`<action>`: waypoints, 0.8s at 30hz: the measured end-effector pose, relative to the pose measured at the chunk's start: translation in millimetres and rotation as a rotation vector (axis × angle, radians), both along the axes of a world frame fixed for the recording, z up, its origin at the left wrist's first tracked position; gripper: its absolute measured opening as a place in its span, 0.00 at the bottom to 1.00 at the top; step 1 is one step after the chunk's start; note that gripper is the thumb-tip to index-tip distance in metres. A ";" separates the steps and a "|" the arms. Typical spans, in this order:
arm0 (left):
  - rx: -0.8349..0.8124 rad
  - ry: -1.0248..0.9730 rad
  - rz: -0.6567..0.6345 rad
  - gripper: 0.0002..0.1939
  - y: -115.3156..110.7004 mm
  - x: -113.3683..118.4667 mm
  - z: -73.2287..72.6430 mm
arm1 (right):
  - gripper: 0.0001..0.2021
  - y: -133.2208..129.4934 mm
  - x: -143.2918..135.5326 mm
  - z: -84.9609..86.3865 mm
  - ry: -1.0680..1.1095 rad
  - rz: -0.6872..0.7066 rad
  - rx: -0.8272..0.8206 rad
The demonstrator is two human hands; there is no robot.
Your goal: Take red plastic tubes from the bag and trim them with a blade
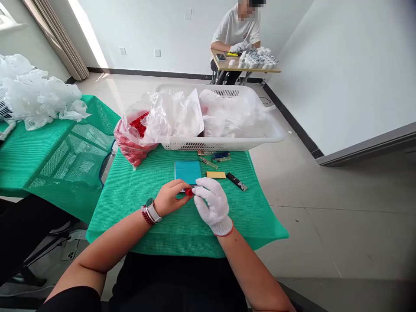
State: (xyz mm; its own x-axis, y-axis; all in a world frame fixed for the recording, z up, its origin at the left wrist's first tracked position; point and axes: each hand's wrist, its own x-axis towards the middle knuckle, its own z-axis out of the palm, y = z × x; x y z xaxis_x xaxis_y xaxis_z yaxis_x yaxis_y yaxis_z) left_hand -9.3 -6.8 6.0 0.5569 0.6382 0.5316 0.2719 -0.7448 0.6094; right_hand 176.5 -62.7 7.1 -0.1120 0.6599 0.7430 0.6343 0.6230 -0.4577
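A small red piece [189, 192] is pinched between the fingertips of my bare left hand [170, 197]. My right hand [212, 203], in a white knitted glove, has its thumb and forefinger closed at the right side of that piece; a tiny pale part may be there, too small to make out. Both hands meet just in front of a blue flat pad [187, 171] on the green-covered table [130, 195]. Right of the pad lie a yellow block [216, 174] and a black tool with a metal end [236, 181].
Behind the pad are several pens or lighters [214, 158]. A white basket [224, 141] of plastic bags and a bag of red pieces [134, 141] line the far edge. At left, another green table [39, 151] bears plastic bags. A person [235, 32] sits beyond.
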 end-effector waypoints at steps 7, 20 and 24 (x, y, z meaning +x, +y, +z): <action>0.006 0.013 0.023 0.05 -0.3 1.1 -2.7 | 0.14 2.9 -1.7 0.8 -0.028 0.008 -0.003; 0.049 -0.007 0.017 0.05 0.7 -1.0 -3.8 | 0.14 1.6 -2.1 1.2 -0.005 0.034 -0.069; 0.004 0.037 0.017 0.10 1.6 -3.6 -4.1 | 0.11 2.2 -2.8 1.8 0.017 0.022 -0.049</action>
State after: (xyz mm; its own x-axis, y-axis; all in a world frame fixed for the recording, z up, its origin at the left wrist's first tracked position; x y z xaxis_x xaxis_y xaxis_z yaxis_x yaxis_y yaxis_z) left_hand -12.9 -5.2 1.8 0.5653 0.6460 0.5130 0.3072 -0.7420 0.5958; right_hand 173.7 -60.5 8.9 -0.1142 0.6928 0.7120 0.6128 0.6133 -0.4984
